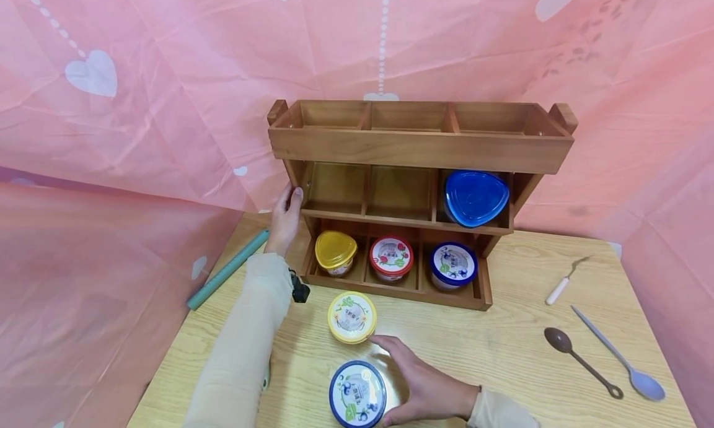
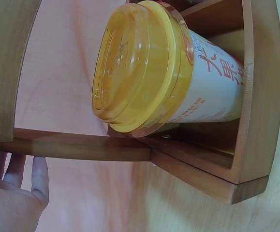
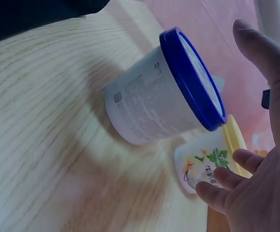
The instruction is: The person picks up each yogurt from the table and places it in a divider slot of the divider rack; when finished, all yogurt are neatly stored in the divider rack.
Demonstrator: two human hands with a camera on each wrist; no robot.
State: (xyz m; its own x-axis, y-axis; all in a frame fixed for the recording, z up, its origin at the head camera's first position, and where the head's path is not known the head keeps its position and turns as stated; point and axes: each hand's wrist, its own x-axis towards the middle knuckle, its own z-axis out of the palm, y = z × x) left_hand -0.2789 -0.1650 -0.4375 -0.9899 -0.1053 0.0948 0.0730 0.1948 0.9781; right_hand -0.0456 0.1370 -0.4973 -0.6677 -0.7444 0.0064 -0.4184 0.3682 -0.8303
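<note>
On the near part of the table, the head view shows a blue-lidded tub standing upright, its round lid printed with blueberries, and a yellow-lidded tub just beyond it. To their right the right hand is spread wide and holds nothing, its thumb beside the blue lid and its fingertips close to the yellow one. Farther off, the left hand grips the left upright of a wooden shelf, brown, grained and square-edged, which looks stiff and fairly heavy. Its lowest row holds, left to right, a yellow-capped cup, a red-lidded tub and a second blue tub. From the left wrist, the cup shows a glossy, see-through amber cap of rounded-triangle shape over a white wall with orange lettering; the left fingers press the upright, their tips hidden by the wood. From the right wrist, the blue-lidded tub has a pale, smooth body narrowing to its base and a collar-like rim; thumb and fingers stand well parted, though contact with the yellow-lidded tub cannot be told. The blue-lidded tub is probably light, with thin walls that may flex under a squeeze and a slick lid; the surest hold should be round the body just under the rim.
</note>
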